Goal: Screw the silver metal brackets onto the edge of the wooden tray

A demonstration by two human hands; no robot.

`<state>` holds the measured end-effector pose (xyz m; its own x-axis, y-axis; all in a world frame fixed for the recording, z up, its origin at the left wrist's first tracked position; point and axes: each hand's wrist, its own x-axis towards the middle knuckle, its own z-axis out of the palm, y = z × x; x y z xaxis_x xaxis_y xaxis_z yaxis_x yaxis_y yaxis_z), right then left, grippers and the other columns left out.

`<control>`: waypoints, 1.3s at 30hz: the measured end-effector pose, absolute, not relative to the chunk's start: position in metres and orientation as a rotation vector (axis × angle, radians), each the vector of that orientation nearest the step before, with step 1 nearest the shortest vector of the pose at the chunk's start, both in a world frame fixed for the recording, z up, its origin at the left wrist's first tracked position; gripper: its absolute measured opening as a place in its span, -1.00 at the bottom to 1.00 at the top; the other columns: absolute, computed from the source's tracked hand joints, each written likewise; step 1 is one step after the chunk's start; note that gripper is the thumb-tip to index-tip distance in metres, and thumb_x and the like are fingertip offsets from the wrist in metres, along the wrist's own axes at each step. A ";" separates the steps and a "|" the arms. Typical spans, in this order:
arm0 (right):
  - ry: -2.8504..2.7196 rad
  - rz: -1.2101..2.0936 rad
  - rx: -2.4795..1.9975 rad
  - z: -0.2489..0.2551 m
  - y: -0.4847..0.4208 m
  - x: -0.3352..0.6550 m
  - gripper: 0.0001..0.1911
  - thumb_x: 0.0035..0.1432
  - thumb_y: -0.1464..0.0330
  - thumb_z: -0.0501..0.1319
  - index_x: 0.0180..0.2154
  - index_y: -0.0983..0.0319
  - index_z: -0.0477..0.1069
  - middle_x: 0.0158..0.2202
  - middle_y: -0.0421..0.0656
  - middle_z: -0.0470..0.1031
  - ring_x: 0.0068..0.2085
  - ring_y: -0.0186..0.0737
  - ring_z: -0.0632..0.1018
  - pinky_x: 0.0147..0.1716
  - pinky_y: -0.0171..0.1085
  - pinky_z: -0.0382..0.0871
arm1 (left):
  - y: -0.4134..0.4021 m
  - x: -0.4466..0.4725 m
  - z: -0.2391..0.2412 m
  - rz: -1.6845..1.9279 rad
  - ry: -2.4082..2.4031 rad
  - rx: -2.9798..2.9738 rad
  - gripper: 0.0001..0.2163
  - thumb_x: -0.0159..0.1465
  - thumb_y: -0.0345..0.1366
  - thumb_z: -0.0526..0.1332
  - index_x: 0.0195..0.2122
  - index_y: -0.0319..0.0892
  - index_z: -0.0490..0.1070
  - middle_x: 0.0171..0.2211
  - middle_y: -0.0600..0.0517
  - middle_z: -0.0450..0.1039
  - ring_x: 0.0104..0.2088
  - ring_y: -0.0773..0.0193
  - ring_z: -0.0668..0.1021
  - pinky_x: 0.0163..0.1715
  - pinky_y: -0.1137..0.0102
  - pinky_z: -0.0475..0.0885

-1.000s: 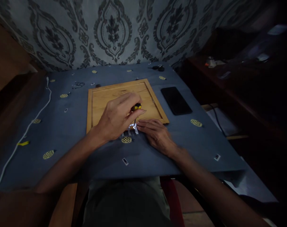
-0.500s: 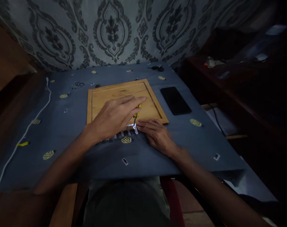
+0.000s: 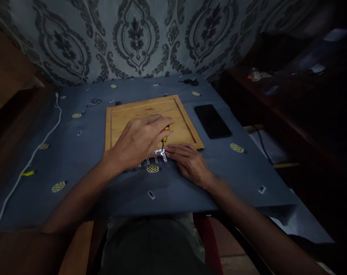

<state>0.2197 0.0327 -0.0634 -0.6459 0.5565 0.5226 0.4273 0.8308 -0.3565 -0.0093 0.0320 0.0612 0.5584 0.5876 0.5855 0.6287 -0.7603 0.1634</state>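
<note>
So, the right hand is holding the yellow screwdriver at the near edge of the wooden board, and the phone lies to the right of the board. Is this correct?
Not quite: the left hand, not the right hand, holds the yellow screwdriver there, as the head view shows. The phone does lie to the right of the board.

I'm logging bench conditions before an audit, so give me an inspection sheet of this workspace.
Surface: blue-grey tablecloth printed with pineapples
Job's things: yellow-and-black screwdriver, tip at a shiny hook rail on the near edge of the wooden panel
Clutter: black smartphone right of the panel; small black object near the far right corner
Hands: left hand grips the screwdriver; right hand at the rail's right end
Cables: white cable along the left side
Surroundings: patterned curtain behind
</note>
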 end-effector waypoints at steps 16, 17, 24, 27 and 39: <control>-2.367 0.211 -0.675 -0.062 0.033 0.220 -0.57 0.35 0.58 0.08 0.09 0.15 0.56 0.10 -0.05 0.65 0.15 -0.09 0.63 0.09 0.00 0.52 | 0.027 -0.013 0.073 -0.901 -1.184 -2.772 -0.82 0.48 -0.32 0.14 -0.06 -0.21 0.54 -0.15 -0.02 0.67 -0.13 0.21 0.70 -0.11 0.36 0.57; -2.375 0.217 -0.683 -0.062 0.033 0.220 -0.57 0.35 0.57 0.08 0.09 0.15 0.56 0.10 -0.06 0.65 0.15 -0.09 0.63 0.09 0.00 0.51 | 0.027 -0.012 0.073 -0.931 -1.197 -2.778 -0.81 0.48 -0.32 0.15 -0.05 -0.20 0.55 -0.15 -0.01 0.68 -0.12 0.22 0.70 -0.09 0.36 0.57; -2.371 0.251 -0.697 -0.062 0.033 0.221 -0.57 0.35 0.57 0.08 0.09 0.14 0.56 0.10 -0.07 0.65 0.16 -0.10 0.62 0.11 0.01 0.49 | 0.023 -0.008 0.087 -1.250 -1.382 -2.643 -0.79 0.46 -0.28 0.20 0.03 -0.17 0.56 -0.11 0.01 0.66 -0.17 0.30 0.67 -0.11 0.41 0.57; -2.375 0.266 -0.700 -0.062 0.033 0.221 -0.60 0.35 0.57 0.10 0.08 0.16 0.56 0.10 -0.07 0.65 0.17 -0.11 0.61 0.12 -0.01 0.49 | 0.026 -0.011 0.086 -1.309 -1.407 -2.607 -0.80 0.43 -0.29 0.23 0.00 -0.18 0.57 -0.18 0.02 0.65 -0.25 0.34 0.63 -0.17 0.43 0.54; -2.388 0.240 -0.691 -0.062 0.033 0.222 -0.52 0.31 0.59 0.08 0.12 0.14 0.56 0.10 -0.07 0.65 0.17 -0.08 0.61 0.12 0.04 0.52 | 0.057 -0.070 0.016 -1.436 -1.974 -2.819 -0.83 0.23 -0.28 0.33 -0.20 -0.23 0.52 -0.36 0.06 0.53 -0.36 0.34 0.55 -0.33 0.47 0.44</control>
<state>0.2219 0.0325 -0.0620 -0.6618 0.5340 0.5261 0.4184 0.8455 -0.3319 -0.0702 0.0567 0.0155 0.2149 0.9468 0.2396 0.5199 -0.3186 0.7926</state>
